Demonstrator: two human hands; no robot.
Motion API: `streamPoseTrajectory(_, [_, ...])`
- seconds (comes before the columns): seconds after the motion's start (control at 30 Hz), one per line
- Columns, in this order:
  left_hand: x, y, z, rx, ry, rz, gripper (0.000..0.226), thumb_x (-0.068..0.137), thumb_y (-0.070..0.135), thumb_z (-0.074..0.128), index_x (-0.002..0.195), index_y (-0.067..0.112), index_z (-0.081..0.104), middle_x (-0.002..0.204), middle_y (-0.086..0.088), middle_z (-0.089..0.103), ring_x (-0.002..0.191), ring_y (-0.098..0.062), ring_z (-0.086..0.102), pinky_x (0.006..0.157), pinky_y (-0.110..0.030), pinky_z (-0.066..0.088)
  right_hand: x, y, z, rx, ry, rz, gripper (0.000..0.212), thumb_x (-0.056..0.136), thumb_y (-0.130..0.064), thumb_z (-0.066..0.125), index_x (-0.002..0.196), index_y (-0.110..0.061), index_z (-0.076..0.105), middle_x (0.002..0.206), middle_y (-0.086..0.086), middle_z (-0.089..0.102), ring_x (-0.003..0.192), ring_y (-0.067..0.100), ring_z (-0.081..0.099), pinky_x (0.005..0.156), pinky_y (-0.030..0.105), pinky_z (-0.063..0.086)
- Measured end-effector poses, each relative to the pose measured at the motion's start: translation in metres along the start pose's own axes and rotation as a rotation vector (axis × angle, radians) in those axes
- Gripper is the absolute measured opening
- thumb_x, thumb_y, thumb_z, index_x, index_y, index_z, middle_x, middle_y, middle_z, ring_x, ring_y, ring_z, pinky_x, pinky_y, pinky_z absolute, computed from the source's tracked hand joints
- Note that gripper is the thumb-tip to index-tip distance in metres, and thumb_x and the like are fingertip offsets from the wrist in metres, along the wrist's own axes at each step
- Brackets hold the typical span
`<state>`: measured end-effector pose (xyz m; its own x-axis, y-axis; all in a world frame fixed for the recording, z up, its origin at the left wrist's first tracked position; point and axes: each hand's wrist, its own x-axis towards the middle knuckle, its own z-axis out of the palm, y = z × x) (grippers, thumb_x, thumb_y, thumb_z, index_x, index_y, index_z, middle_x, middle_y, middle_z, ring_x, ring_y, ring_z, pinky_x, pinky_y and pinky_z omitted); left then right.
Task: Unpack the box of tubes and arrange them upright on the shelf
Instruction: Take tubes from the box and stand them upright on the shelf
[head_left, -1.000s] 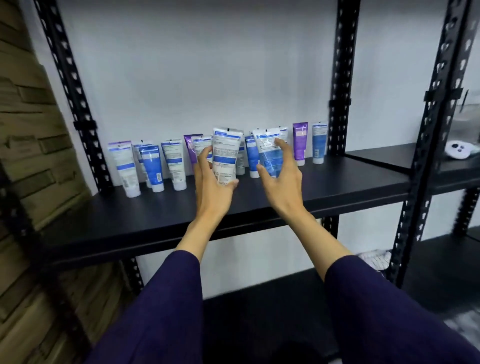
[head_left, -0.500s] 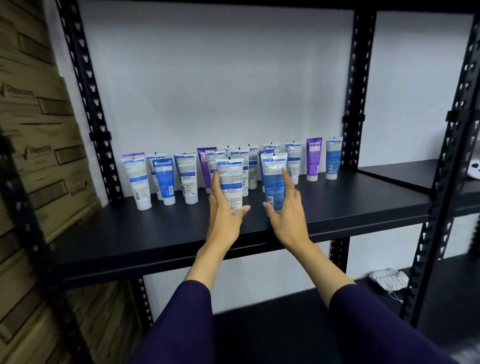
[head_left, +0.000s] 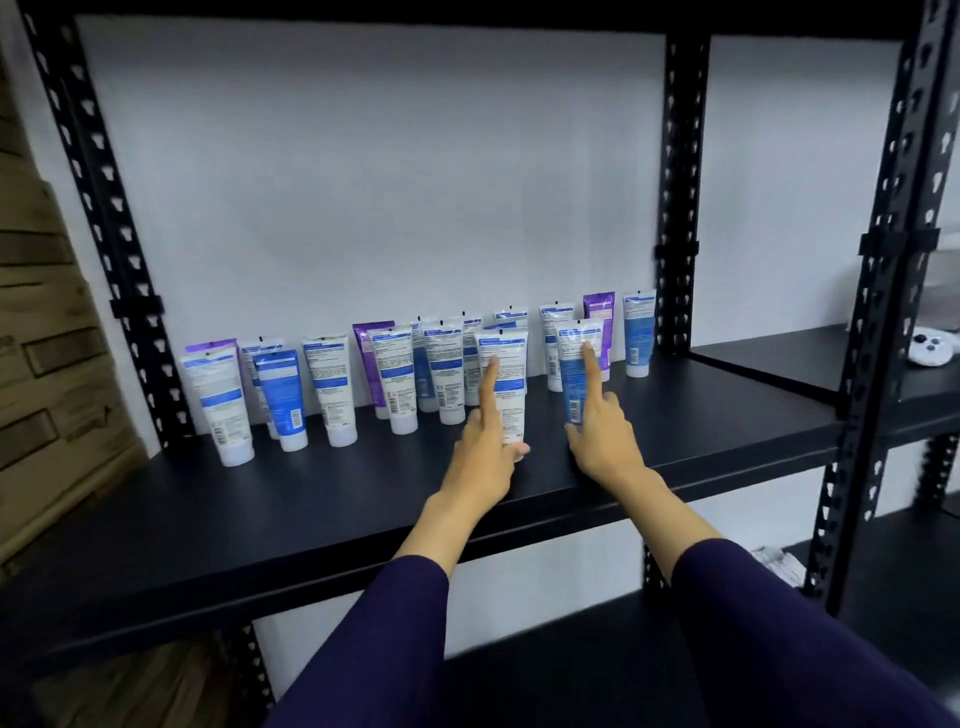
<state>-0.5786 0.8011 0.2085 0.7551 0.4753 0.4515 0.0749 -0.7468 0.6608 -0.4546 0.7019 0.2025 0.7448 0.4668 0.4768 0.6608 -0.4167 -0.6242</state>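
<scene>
Low in the frame, two dark purple sleeves (head_left: 779, 623) reach up toward the black shelf (head_left: 260, 519) at mid-height. The left hand (head_left: 485, 452) has its index finger straight up the face of a white tube (head_left: 506, 387), with the thumb at the tube's cap and the other fingers curled. Just right of it, the right hand (head_left: 602, 436) lays its raised index finger on a blue tube (head_left: 574, 374), its remaining fingers folded. Both tubes stand cap-down on the shelf. Behind and to either side, the other tubes (head_left: 332, 395) stand upright in a loose row toward the white wall (head_left: 389, 182). Stacked cardboard boxes (head_left: 47, 364) fill the left edge.
</scene>
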Motion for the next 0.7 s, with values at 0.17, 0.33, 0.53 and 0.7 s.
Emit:
streamPoseTrajectory(0.17, [0.046,0.007,0.041,0.046,-0.014,0.015,0.105,0.089,0.005,0.063,0.145,0.045,-0.015,0.149,-0.011,0.033,0.126,-0.028,0.046,0.102,-0.04,0.041,0.033,0.029,-0.008,-0.06,-0.052,0.016,0.102,0.093,-0.007,0.055,0.141,-0.044,-0.027,0.111,0.018,0.047,0.075,0.028,0.055,0.072,0.041,0.049])
streamPoseTrajectory(0.33, [0.079,0.004,0.066,0.122,0.014,0.023,0.106,0.09,0.009,0.063,0.144,0.044,-0.02,0.153,-0.006,0.031,0.128,-0.023,0.046,0.094,-0.041,0.049,0.058,0.049,-0.007,-0.095,-0.059,-0.002,0.106,0.093,-0.01,0.056,0.133,-0.045,-0.035,0.118,0.019,0.047,0.089,0.032,0.059,0.079,0.043,0.05])
streamPoseTrajectory(0.53, [0.107,-0.008,0.08,0.059,0.016,0.018,0.105,0.088,0.001,0.062,0.148,0.04,-0.015,0.149,-0.007,0.035,0.132,-0.019,0.04,0.102,-0.032,0.038,0.083,0.061,0.005,-0.096,-0.041,-0.028,0.111,0.091,-0.011,0.06,0.128,-0.039,-0.042,0.13,0.017,0.046,0.106,0.034,0.058,0.087,0.046,0.049])
streamPoseTrajectory(0.7, [0.121,-0.012,0.086,0.074,0.03,0.012,0.104,0.088,0.003,0.062,0.148,0.041,-0.014,0.144,-0.011,0.038,0.129,-0.021,0.043,0.103,-0.038,0.04,0.101,0.067,0.01,-0.047,-0.057,-0.013,0.112,0.089,-0.01,0.063,0.139,-0.045,-0.031,0.127,0.014,0.05,0.105,0.031,0.059,0.088,0.047,0.05])
